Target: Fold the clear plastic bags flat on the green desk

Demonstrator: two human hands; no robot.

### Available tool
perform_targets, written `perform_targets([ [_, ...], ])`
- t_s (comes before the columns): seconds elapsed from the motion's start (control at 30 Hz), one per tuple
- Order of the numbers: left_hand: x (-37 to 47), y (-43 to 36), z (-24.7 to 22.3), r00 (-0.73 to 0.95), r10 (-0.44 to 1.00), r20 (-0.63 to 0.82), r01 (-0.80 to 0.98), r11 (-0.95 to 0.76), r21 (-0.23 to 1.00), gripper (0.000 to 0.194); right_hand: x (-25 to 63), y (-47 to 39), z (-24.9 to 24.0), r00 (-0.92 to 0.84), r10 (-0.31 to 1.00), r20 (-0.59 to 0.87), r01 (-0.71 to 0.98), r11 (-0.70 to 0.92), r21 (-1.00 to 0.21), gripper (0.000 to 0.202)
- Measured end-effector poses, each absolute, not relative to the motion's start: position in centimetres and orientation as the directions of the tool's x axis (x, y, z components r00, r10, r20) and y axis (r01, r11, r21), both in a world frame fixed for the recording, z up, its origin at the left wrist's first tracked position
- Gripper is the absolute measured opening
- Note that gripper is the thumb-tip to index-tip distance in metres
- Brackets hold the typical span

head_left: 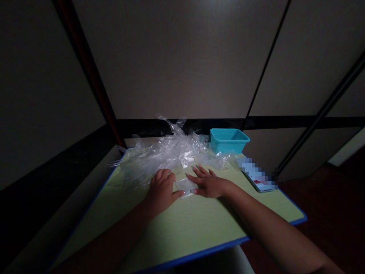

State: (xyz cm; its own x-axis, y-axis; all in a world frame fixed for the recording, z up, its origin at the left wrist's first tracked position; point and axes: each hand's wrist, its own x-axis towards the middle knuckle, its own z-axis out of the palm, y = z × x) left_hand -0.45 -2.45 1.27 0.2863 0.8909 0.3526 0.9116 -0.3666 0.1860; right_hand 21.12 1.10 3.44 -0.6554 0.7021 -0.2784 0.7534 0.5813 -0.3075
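Between my two hands a small folded piece of clear plastic, apparently a bag, lies flat on the table. My left hand rests at its left side, the thumb stretched out to its near edge and the other fingers loosely bent. Lying flat with fingers spread, my right hand touches the plastic from the right, its thumb on the near edge. Just beyond the hands spreads a loose heap of crumpled clear plastic bags.
A turquoise plastic basket stands at the table's far right corner. Along the right edge lies a phone, its screen partly blurred out. Blue edging runs round the pale green tabletop. Cabinet panels rise behind the table.
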Motion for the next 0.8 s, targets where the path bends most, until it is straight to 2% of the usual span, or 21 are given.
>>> perform_targets([
  [0.23,-0.26,-2.52,1.64,0.29,0.874,0.39,0.891,-0.395,0.224,0.034,21.11,1.1,3.5,-0.655,0.7,-0.285,0.754,0.577,-0.315,0.073],
  [0.53,-0.14,-2.66,1.44,0.408,0.825,0.392,0.81,-0.525,0.261,0.026,21.08,1.23,3.23,-0.649,0.706,-0.284,0.758,0.572,-0.312,0.073],
  [0.8,-0.42,-2.23,1.06,0.335,0.857,0.391,0.854,-0.452,0.259,0.029,21.15,1.26,3.1,-0.656,0.706,-0.267,0.751,0.578,-0.318,0.073],
])
